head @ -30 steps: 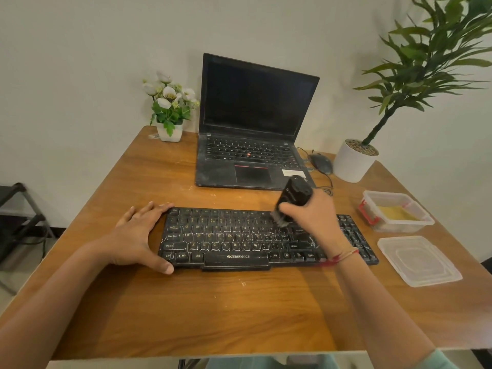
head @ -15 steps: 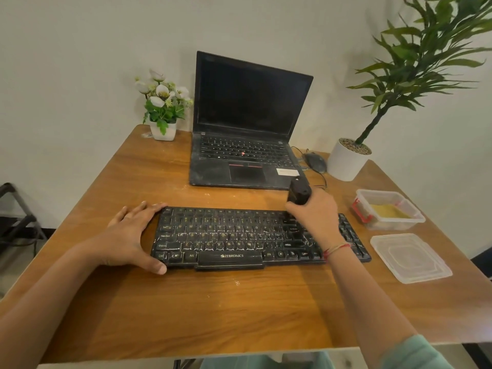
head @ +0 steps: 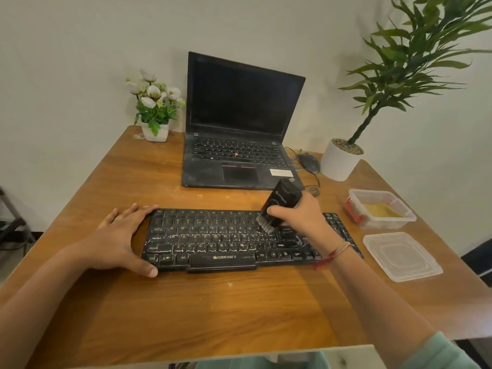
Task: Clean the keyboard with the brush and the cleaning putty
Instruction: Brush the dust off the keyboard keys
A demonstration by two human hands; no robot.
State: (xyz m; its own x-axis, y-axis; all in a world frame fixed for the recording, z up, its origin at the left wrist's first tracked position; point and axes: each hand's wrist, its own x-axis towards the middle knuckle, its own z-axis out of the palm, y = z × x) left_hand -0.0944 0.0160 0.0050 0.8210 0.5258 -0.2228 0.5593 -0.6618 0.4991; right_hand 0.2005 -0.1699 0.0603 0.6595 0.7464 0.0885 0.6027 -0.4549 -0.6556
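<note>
Brush (head: 280, 205): light, rigid body, soft bristles, we judge; fingers of our right hand (head: 300, 218) curl round its middle. Keyboard (head: 226, 237): stiff, may slide; left hand (head: 119, 235), fingers straight, braces its end.

A plain off-white wall (head: 80, 62) backs a wooden surface (head: 213, 310) with warm brown grain, evenly lit (soft shadows only). At far left a dark metal frame (head: 12, 229) stands on a pale floor (head: 6, 262), partly cut off.
</note>
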